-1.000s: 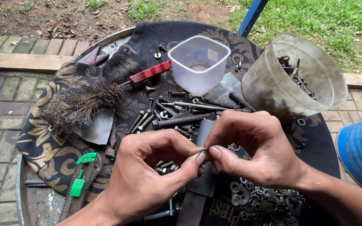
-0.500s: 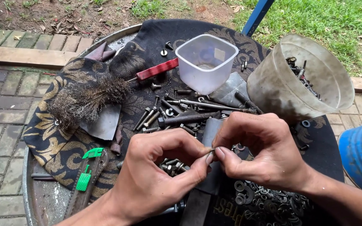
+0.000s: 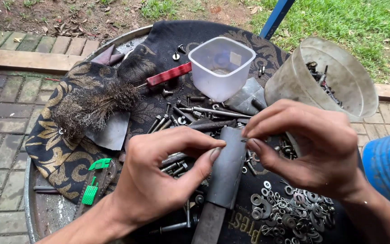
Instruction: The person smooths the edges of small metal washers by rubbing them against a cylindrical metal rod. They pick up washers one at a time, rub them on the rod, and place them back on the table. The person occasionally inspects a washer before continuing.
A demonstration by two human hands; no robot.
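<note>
My left hand (image 3: 159, 180) and my right hand (image 3: 308, 144) are just above a heap of loose bolts and screws (image 3: 195, 115) on a black and gold cloth (image 3: 55, 135). A short gap separates their fingertips, with a grey tube (image 3: 229, 167) lying beneath it. My right thumb and forefinger pinch a small dark metal piece (image 3: 245, 140). My left thumb and forefinger are curled close together; whether anything sits between them is hidden. A pile of washers (image 3: 290, 208) lies under my right wrist.
A clear square plastic tub (image 3: 222, 68) stands behind the bolts. A tilted translucent bucket (image 3: 339, 72) holds more bolts. A wire brush with a red handle (image 3: 168, 74) and a green utility knife (image 3: 93, 185) lie left. A blue barrel (image 3: 389, 167) stands right.
Both hands pinched one small screw between them before. They have now drawn slightly apart, and the view has moved closer.
</note>
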